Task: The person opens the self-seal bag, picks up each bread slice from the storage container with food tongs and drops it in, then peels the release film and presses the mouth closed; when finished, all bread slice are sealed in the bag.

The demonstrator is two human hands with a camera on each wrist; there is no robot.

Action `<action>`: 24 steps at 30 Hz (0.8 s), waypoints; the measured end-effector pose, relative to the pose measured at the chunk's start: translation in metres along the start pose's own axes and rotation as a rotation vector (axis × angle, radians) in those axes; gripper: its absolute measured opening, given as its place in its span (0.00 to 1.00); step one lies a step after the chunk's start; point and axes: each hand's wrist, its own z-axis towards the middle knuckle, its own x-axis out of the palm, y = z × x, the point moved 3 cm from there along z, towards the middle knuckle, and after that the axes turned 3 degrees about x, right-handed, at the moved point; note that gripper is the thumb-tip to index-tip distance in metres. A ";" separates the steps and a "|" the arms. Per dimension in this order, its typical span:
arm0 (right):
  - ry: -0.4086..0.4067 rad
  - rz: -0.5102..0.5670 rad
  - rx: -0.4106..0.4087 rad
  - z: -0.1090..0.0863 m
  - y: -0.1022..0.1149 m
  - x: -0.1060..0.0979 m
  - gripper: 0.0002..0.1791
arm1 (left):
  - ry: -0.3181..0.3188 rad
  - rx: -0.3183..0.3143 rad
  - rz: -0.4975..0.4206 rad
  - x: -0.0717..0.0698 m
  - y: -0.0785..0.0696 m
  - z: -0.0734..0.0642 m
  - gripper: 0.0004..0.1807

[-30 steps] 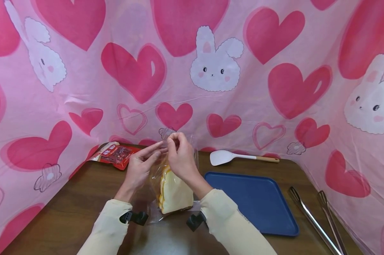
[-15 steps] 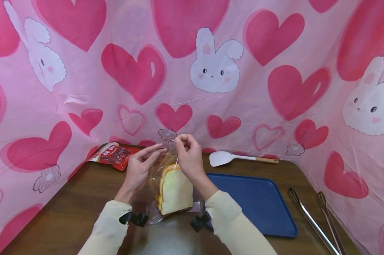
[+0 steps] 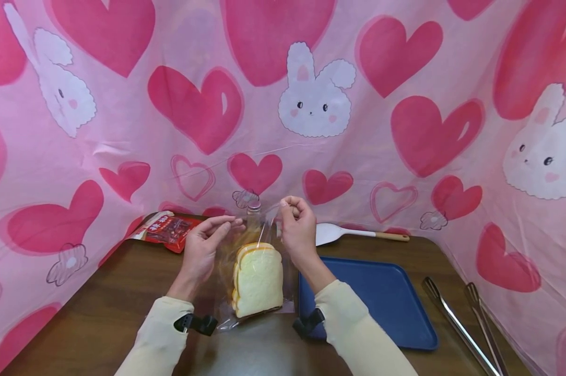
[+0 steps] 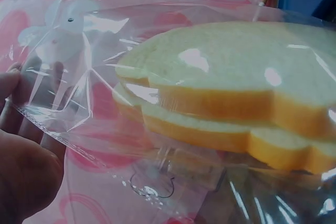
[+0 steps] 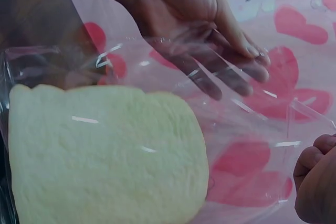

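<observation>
A clear plastic bag point(image 3: 224, 292) stands upright at the middle of the table, with bread slices point(image 3: 259, 282) inside it. The slices are pale with orange-brown crusts, and the left wrist view shows their edges stacked. My left hand point(image 3: 203, 248) pinches the bag's upper left edge between thumb and fingers, the fingers seen through the film. At the opposite upper corner, my right hand point(image 3: 302, 230) pinches the film with curled fingers. The bag's top is stretched between both hands, above the bread. The right hand's fingertips are partly hidden in the head view.
Behind the bag stands a bottle point(image 3: 254, 208) with a silvery cap. A red snack packet point(image 3: 170, 230) lies at the back left. To the right are a blue tray point(image 3: 381, 303), a white spatula point(image 3: 358, 232) with wooden handle and metal tongs point(image 3: 459, 318). Pink cloth hangs around the table.
My right hand has moved right, away from the left hand, spreading the bag's top. The bread's face and the bottle behind have come into fuller view. The left hand has barely moved.
</observation>
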 end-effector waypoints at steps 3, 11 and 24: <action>-0.006 -0.017 -0.007 0.003 0.001 -0.007 0.06 | -0.013 -0.005 -0.017 -0.001 0.001 0.000 0.11; 0.002 -0.006 0.000 0.010 0.003 -0.024 0.03 | -0.035 -0.030 -0.031 -0.002 0.002 0.000 0.10; -0.044 -0.054 -0.028 0.023 0.010 -0.061 0.03 | -0.043 -0.011 -0.079 -0.003 0.003 0.002 0.13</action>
